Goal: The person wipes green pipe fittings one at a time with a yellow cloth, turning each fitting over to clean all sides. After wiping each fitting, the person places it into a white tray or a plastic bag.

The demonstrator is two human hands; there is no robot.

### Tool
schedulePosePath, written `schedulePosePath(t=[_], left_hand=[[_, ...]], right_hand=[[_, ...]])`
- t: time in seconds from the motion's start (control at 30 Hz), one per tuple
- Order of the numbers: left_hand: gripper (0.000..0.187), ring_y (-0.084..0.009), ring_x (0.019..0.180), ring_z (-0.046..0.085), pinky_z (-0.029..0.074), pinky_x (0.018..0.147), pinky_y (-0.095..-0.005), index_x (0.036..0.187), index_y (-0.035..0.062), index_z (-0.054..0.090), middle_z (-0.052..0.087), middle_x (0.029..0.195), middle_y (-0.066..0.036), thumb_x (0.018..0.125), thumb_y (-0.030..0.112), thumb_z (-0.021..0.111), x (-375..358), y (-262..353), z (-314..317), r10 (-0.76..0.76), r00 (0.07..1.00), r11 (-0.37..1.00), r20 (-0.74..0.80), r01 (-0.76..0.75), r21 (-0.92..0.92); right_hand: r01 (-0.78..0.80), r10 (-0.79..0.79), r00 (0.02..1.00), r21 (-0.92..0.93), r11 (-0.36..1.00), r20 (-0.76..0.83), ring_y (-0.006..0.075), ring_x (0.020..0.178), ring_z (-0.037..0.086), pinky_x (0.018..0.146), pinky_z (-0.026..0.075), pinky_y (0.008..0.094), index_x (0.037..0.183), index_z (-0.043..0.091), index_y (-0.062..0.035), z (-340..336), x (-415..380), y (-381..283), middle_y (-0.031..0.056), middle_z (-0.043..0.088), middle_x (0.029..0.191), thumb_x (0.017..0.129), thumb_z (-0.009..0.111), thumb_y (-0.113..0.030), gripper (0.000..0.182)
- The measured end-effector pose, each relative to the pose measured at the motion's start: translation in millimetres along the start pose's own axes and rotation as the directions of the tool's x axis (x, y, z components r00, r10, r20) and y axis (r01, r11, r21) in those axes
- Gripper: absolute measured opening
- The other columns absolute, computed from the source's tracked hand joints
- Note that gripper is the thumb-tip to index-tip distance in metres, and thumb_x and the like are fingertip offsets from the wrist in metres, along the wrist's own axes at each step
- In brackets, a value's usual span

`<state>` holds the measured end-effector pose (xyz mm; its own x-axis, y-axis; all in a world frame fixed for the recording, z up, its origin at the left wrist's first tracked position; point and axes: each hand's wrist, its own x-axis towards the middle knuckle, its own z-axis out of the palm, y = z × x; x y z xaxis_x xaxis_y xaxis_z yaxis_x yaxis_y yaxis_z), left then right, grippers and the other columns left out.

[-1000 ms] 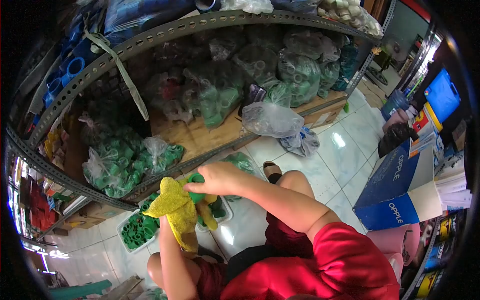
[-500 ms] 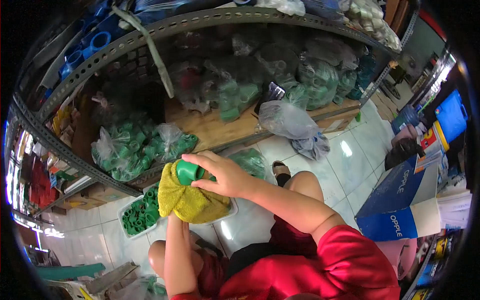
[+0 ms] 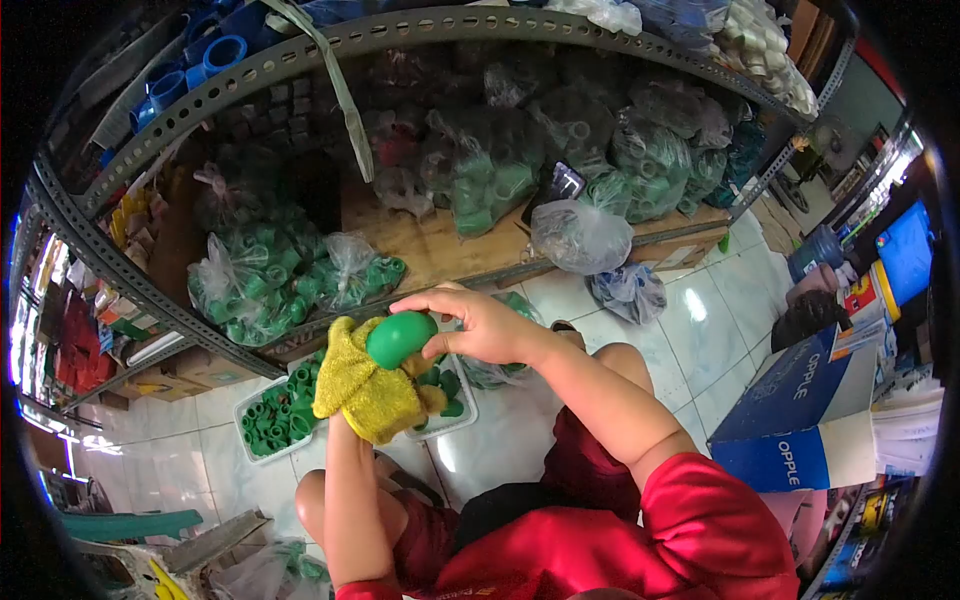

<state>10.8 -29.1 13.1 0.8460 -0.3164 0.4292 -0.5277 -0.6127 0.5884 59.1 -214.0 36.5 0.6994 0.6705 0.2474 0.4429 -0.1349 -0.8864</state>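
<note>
My left hand [image 3: 352,432] is mostly hidden under a fuzzy yellow cloth [image 3: 380,408], which wraps around the fingers. Against the cloth rests a smooth green pipe fitting [image 3: 400,340], its rounded side turned up toward me. My right hand [image 3: 478,325] grips the fitting from the right, fingers over its far edge and thumb along the near side. Below the hands is a white tray [image 3: 472,412] with green fittings [image 3: 452,385], partly covered by the cloth. Left of it, another white tray [image 3: 268,459] holds many small green fittings [image 3: 272,420].
A metal shelf [image 3: 130,300] in front carries clear bags of green fittings [image 3: 490,175] on a wooden board. Blue pipe fittings [image 3: 222,55] sit on the level above. Plastic bags [image 3: 628,292] lie by the shelf edge. A blue-and-white box [image 3: 790,420] stands at right.
The green fitting has turned, so its open end has gone from sight and its rounded side shows. My right hand has shifted slightly right, and the yellow cloth has bunched up, showing more of the tray.
</note>
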Motion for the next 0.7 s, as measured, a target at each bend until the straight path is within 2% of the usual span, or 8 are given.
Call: schedulePosePath(t=[0.13,0.23,0.3,0.37,0.43,0.5,0.53,0.7], left_hand=[[0.024,-0.0244,0.074,0.053,0.042,0.060,-0.0360,0.077,0.0171,0.057,0.056,0.079,-0.001,0.061,0.033,0.065,11,12,-7,-0.010,0.941,0.818,0.339,-0.187,0.544],[0.024,-0.0233,0.075,0.053,0.042,0.062,-0.0350,0.079,0.0169,0.057,0.056,0.078,0.000,0.061,0.031,0.065,-2,-16,9,-0.016,0.977,1.000,0.211,0.019,-0.015],[0.023,-0.0221,0.077,0.053,0.043,0.066,-0.0339,0.088,0.0148,0.058,0.056,0.083,-0.003,0.068,0.026,0.062,5,20,-13,0.022,0.907,0.935,0.421,-0.168,0.314],[0.024,-0.0205,0.078,0.052,0.043,0.070,-0.0346,0.092,0.0116,0.056,0.056,0.085,-0.004,0.072,0.022,0.062,-8,-18,26,-0.367,0.899,0.796,0.241,0.437,-0.418],[0.019,-0.0178,0.074,0.050,0.044,0.068,-0.0338,0.091,0.0082,0.054,0.055,0.084,-0.004,0.077,0.020,0.060,-10,-23,30,-0.392,0.901,0.746,0.189,0.431,-0.508],[0.017,-0.0154,0.072,0.051,0.045,0.061,-0.0304,0.096,0.0074,0.054,0.057,0.082,-0.004,0.086,0.021,0.050,5,6,7,-0.690,0.712,0.702,0.131,0.702,-0.120],[0.019,-0.0155,0.069,0.050,0.043,0.056,-0.0315,0.093,0.0068,0.053,0.056,0.081,-0.005,0.086,0.025,0.051,-25,-49,45,-0.585,0.799,0.535,0.139,0.509,-0.674],[0.019,-0.0165,0.071,0.048,0.042,0.060,-0.0325,0.091,0.0081,0.052,0.055,0.080,-0.006,0.085,0.026,0.053,5,3,5,-0.525,0.775,0.832,0.353,0.554,0.022]], right_hand=[[0.292,-0.321,0.944,-0.252,0.923,-0.080,0.0231,0.101,0.051,0.086,0.040,0.0334,0.110,0.055,-0.0110,6,4,-5,0.0047,0.055,0.113,0.065,0.068,-0.007,0.048],[0.402,-0.449,0.890,-0.325,0.856,-0.083,0.0256,0.102,0.050,0.088,0.039,0.0358,0.106,0.057,-0.0120,8,6,-8,0.0052,0.056,0.113,0.064,0.066,-0.003,0.044],[0.430,-0.451,0.893,-0.312,0.847,0.007,0.0270,0.109,0.046,0.093,0.035,0.0368,0.106,0.058,-0.0126,5,4,-8,0.0063,0.052,0.120,0.064,0.060,0.005,0.046],[0.348,-0.340,0.936,-0.381,0.857,0.091,0.0291,0.115,0.042,0.097,0.031,0.0368,0.112,0.055,-0.0145,2,3,-19,0.0083,0.041,0.130,0.063,0.052,0.011,0.055],[0.155,-0.166,0.986,-0.401,0.903,0.007,0.0258,0.117,0.040,0.097,0.031,0.0347,0.130,0.037,-0.0145,-5,-1,-8,0.0095,0.026,0.139,0.065,0.045,0.013,0.072],[-0.143,0.140,0.984,-0.026,0.989,-0.108,0.0138,0.087,0.054,0.075,0.045,0.0243,0.131,0.035,-0.0120,-16,-6,17,0.0075,0.052,0.113,0.082,0.046,0.000,0.052],[-0.341,0.343,0.939,0.048,0.939,-0.018,0.0117,0.079,0.055,0.068,0.044,0.0233,0.128,0.038,-0.0107,-26,-6,2,0.0051,0.055,0.102,0.085,0.048,-0.008,0.045],[-0.546,0.518,0.802,0.014,0.837,0.298,0.0067,0.060,0.053,0.052,0.042,0.0213,0.116,0.050,-0.0063,-21,-3,-13,0.0011,0.058,0.074,0.085,0.053,-0.039,0.045]])
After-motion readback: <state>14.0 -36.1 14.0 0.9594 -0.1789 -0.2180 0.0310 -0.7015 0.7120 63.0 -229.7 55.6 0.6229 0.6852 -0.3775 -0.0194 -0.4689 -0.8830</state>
